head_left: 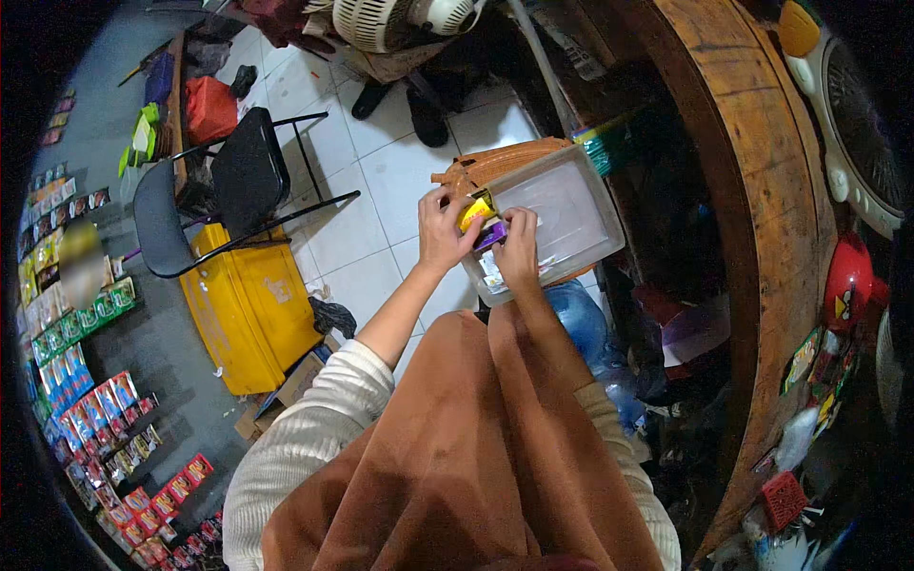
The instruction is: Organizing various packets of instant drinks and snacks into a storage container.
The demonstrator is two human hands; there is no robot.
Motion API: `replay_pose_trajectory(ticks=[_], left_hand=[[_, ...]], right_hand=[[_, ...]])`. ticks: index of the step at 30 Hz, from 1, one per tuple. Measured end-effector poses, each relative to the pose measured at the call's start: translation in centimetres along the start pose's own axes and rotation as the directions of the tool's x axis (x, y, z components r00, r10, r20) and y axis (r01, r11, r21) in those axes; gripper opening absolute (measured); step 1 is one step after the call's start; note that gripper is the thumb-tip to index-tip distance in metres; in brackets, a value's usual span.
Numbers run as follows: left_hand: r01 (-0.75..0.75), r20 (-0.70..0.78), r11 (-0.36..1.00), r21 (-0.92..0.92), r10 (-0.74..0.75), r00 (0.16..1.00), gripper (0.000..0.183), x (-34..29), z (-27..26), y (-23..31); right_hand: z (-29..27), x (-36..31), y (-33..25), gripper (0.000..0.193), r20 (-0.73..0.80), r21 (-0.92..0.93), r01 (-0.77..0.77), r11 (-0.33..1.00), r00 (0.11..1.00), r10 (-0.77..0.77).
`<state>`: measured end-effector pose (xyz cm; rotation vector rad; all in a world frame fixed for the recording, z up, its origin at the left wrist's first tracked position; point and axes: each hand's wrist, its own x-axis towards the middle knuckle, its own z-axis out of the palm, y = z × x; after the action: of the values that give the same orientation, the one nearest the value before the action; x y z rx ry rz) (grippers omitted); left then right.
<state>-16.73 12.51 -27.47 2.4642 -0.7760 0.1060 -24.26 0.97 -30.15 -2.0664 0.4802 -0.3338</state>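
My left hand (444, 230) is closed around a small yellow packet (475, 211) with a dark upper edge. Close beside it, my right hand (517, 249) pinches a small purple packet (491, 235). The two packets nearly meet between my fingers, and my left thumb reaches the purple one. Both hands are over the left side of a translucent plastic bin (614, 221). A few small pale packets (492, 274) lie in the bin next to my right wrist, too small to make out. My fingers partly hide both packets.
An orange-brown slatted stool (514, 162) supports the bin. A black folding chair (249, 167) and a yellow crate (252, 309) stand to the left, a wooden counter (738, 124) to the right. A blue water jug (574, 324) sits by my knees. Sachet strips (90, 414) hang far left.
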Motion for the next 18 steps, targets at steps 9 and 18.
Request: replay_pose_trajectory(ticks=[9, 18], left_hand=[[-0.113, 0.150, 0.980, -0.167, 0.138, 0.979, 0.039, 0.1, 1.2, -0.8], [-0.428, -0.215, 0.830, -0.357, 0.372, 0.903, 0.031, 3.8, -3.5, 15.4]], right_hand=[[3.2, -0.4, 1.0, 0.043, 0.019, 0.111, -0.041, 0.993, 0.999, 0.039], [-25.9, -6.7, -5.9, 0.048, -0.044, 0.184, 0.063, 0.981, 0.997, -0.056]])
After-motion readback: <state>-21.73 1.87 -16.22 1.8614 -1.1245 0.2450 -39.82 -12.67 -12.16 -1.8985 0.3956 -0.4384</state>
